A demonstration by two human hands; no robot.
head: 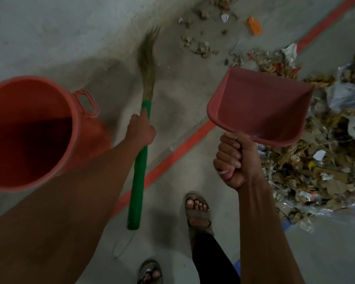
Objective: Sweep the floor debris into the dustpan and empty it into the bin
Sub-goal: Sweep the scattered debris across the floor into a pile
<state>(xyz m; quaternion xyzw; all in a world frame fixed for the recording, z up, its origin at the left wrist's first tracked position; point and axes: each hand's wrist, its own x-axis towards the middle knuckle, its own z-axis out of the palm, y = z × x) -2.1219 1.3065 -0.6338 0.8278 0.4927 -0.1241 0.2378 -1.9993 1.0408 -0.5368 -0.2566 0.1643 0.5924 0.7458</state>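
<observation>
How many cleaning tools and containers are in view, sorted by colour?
Red or orange: 2, the round orange plastic bin and the red plastic dustpan, gripped by the right hand.
Green: 1, the green-handled straw broom, gripped by the left hand.
Total: 3

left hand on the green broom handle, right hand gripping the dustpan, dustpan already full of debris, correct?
One thing is off: the dustpan is empty. The head view shows its bare inside, while the debris pile is on the floor beside it. The rest stands: left hand holds the green broom handle, right hand grips the dustpan.
</observation>
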